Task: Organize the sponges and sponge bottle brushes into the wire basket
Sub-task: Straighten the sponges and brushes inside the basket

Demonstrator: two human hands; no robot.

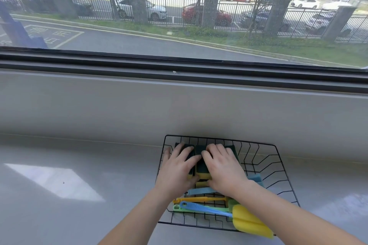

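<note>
Hidden under the hands: the left hand (179,167) and right hand (224,169) cover most of the sponges (202,168), so their number cannot be counted; only dark green tops and yellow sides show between and around the fingers.
Hard to make out: a blue foam piece (201,191) runs under the right wrist and reappears on the far side of it; whether it is a sponge or a brush head cannot be told.
Cut off: both forearms leave the bottom edge.
Left hand: palm down, fingers spread straight over the sponge tops, pressing, nothing clasped.
Right hand: palm down beside it, fingers flat on the sponges, thumb touching the left hand's forefinger.
Wire basket (239,141): black, on the grey counter (79,185) below the window (179,16).
Basket, far half: the sponges in a row on edge.
Basket, near half: three bottle brushes lie across it, with an orange handle (201,199), a blue handle (205,210) and a green handle (179,208); a yellow foam head (251,223) overhangs the near rim.
</note>
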